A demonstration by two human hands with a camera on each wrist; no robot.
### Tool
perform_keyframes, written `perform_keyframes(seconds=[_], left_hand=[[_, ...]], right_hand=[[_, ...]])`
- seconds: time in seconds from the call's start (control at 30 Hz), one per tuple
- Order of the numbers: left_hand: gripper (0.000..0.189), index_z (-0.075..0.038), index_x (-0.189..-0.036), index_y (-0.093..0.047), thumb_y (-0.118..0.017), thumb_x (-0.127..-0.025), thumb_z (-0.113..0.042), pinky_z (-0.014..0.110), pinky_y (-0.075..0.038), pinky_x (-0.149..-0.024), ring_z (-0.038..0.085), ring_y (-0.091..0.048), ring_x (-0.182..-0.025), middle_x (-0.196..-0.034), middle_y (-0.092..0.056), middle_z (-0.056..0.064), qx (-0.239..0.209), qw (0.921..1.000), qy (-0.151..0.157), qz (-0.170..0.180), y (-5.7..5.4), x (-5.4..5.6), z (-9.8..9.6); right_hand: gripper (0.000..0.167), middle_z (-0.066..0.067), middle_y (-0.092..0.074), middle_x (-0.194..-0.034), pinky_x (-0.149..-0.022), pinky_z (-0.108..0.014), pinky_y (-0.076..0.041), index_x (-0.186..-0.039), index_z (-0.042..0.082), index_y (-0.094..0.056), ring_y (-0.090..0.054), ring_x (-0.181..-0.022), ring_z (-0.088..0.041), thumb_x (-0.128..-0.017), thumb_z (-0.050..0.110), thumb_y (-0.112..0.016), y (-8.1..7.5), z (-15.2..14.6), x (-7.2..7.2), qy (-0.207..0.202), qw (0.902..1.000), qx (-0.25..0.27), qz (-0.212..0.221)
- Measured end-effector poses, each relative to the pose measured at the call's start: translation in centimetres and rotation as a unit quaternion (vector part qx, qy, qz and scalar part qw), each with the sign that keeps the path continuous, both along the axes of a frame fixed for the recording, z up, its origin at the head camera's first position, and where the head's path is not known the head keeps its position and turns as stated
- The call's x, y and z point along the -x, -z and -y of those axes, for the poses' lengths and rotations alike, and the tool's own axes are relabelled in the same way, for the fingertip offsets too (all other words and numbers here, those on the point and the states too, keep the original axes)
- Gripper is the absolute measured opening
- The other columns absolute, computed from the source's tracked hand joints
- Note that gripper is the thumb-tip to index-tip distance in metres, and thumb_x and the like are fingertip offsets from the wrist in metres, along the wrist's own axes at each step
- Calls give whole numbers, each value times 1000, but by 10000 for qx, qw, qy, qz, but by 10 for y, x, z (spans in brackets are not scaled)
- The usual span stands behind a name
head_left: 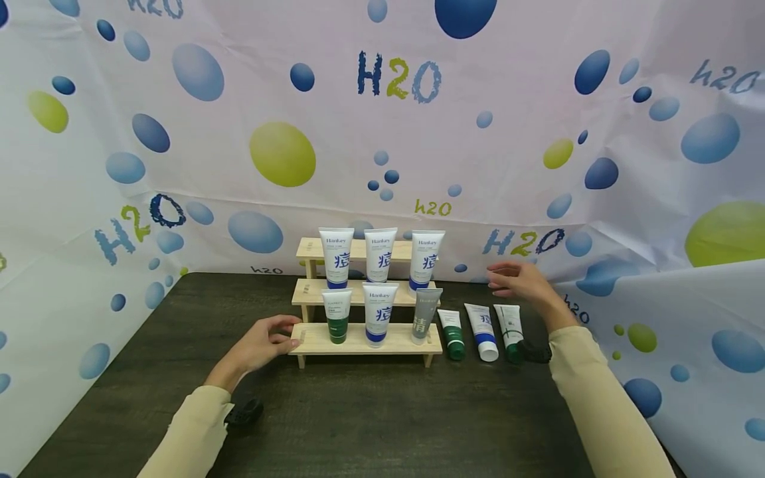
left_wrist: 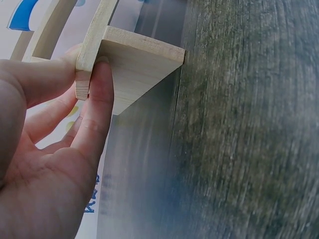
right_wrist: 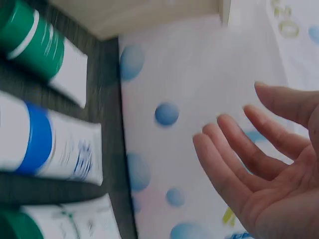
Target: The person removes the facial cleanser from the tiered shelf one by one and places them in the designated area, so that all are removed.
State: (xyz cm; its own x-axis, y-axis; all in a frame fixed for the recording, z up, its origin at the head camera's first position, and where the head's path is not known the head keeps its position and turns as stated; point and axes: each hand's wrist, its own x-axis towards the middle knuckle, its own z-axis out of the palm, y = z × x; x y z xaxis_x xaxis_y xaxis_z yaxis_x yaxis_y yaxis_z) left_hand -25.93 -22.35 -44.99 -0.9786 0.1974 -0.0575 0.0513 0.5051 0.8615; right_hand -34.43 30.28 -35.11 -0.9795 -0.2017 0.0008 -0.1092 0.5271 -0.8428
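My left hand (head_left: 259, 348) pinches the left end of the lowest step of a three-tier wooden display rack (head_left: 367, 345); in the left wrist view, thumb and fingers sit on either side of the board (left_wrist: 89, 55). Three white cosmetic tubes (head_left: 378, 255) with blue caps stand on the middle step. On the bottom step are a green-capped tube (head_left: 337, 315), a white and blue tube (head_left: 379, 312) and a grey tube (head_left: 425, 315). Holding nothing, my right hand (head_left: 522, 285) hovers above the tubes right of the rack, its fingers loosely bent.
Right of the rack, a small green-capped tube (head_left: 451, 334), a blue-banded white tube (head_left: 482, 332) and another green-capped tube (head_left: 510, 332) lie side by side on the dark wooden table (head_left: 382, 418). A patterned cloth (head_left: 370, 133) hangs behind and along the sides.
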Motion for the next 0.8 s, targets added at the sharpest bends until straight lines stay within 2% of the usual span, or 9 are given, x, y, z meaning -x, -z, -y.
perform_keyframes(seconds=[0.1, 0.23, 0.37, 0.47, 0.63, 0.8], left_hand=[[54, 5, -146, -50, -71, -98, -9, 40, -58, -88, 32, -68, -114, -138, -55, 27, 6, 10000, 10, 8, 0, 0, 0], [54, 5, -146, -50, -71, -98, -9, 40, -58, -88, 32, -68, -114, -138, -55, 27, 3, 10000, 23, -2, 1, 1, 0], [54, 4, -146, -50, -71, -98, -9, 40, -58, -88, 33, -68, -115, -138, -55, 28, 11, 10000, 23, -25, 1, 1, 0], [54, 4, -146, -50, -71, -98, -9, 40, -58, -89, 33, -68, -115, -139, -54, 28, 1, 10000, 20, -26, 2, 1, 0], [53, 4, -146, -50, -70, -98, -8, 39, -58, -89, 33, -68, -115, -139, -54, 28, -54, 10000, 24, -16, 3, 1, 0], [53, 5, -145, -50, -70, -98, -8, 40, -58, -90, 35, -67, -117, -139, -54, 29, -31, 10000, 30, -32, 2, 1, 0]], right_hand=[[53, -38, -49, -146, -93, -37, -60, -146, -12, -46, -65, -122, -40, -105, 19, -61, -6, 14, -3, -385, 9988, 185, -233], [51, -36, -52, -145, -95, -43, -59, -144, -11, -49, -63, -125, -45, -104, 18, -63, -11, 35, -6, -654, 9968, 229, -397], [50, -32, -55, -144, -99, -49, -57, -143, -6, -52, -60, -128, -45, -102, 20, -66, -14, 54, -8, -779, 9959, 222, -406], [50, -30, -57, -143, -98, -46, -58, -143, -5, -53, -60, -129, -43, -102, 21, -67, -15, 65, -9, -833, 9953, 273, -422], [50, -30, -58, -142, -99, -48, -57, -143, -6, -52, -60, -129, -43, -101, 16, -67, -14, 79, -9, -958, 9926, 580, -479], [51, -31, -58, -141, -101, -51, -55, -143, -6, -51, -60, -129, -43, -100, 15, -68, -12, 92, -8, -917, 9902, 915, -523]])
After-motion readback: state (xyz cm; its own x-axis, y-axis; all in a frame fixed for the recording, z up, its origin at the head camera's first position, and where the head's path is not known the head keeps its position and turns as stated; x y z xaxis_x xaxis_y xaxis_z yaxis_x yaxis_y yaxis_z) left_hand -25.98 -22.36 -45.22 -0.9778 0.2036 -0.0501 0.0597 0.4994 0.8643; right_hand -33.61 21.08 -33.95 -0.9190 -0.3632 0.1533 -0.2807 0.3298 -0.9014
